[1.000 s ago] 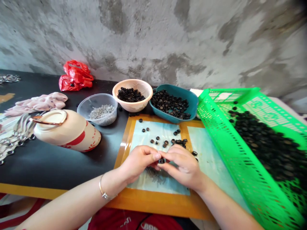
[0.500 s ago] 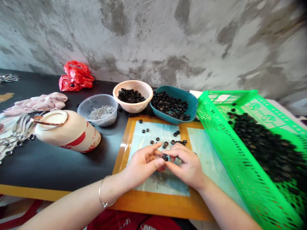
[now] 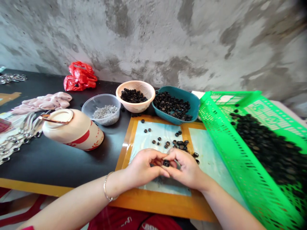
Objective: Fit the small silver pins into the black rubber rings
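Note:
A small black round part [image 3: 166, 163], spool-like in shape, sits between the fingertips of both hands. My left hand [image 3: 143, 165], bracelet at its wrist, grips it from the left with thumb and fingers. From the other side my right hand [image 3: 188, 168] pinches the same part, its fingertips meeting those of my left. Behind the hands several loose black round parts [image 3: 181, 144] lie on a pale blue sheet [image 3: 141, 135] framed with brown tape. Thin metal pieces under the hands are mostly hidden.
A clear bowl of metal pins [image 3: 105, 111], a pink bowl [image 3: 135, 107] and a teal basin [image 3: 172, 118] of black parts stand behind. A green crate [image 3: 230, 159] flanks the right. On the left are a cream flask [image 3: 79, 132], gloves [image 3: 44, 103] and a red bag [image 3: 80, 76].
My hands have drawn closer together around the black part, which is turned and slightly lower. More loose parts show beside my right hand. The whole view has shifted a little.

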`<state>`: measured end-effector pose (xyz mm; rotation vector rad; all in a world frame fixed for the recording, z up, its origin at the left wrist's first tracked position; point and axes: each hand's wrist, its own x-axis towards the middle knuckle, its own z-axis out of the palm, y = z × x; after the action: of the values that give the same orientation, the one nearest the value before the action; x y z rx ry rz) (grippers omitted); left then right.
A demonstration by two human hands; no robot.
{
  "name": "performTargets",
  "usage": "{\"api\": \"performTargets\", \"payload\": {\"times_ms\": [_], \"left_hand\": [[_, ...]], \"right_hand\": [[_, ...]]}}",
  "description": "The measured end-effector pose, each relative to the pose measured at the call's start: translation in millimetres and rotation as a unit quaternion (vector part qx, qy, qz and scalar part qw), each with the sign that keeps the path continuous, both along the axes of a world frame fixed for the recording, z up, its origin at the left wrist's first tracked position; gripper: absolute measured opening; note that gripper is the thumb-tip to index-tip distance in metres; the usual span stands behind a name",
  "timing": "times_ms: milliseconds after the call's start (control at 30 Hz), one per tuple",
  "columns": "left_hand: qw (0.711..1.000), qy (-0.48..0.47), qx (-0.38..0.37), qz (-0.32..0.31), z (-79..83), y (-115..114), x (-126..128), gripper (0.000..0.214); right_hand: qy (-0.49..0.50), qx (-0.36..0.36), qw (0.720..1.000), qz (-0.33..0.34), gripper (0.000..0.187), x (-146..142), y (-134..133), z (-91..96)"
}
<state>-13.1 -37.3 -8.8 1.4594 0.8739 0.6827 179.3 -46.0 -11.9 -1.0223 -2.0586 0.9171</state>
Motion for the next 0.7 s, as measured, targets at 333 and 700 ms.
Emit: {"api": "performTargets", "payload": {"times_ms": [333,700], "left_hand": [[1.0,0.0,0.001,0.008,-7.6,-1.1,0.0,0.032],[0.997,-0.021,-0.066,0.028,-9.2,-2.3,1.9,0.032]], "right_hand": [[-0.029,0.004,1.0,0.012,0.016,0.9,-0.9,1.8],[-0.024,0.005,1.0,0.004,0.015,1.5,-0.9,-5.1]]}}
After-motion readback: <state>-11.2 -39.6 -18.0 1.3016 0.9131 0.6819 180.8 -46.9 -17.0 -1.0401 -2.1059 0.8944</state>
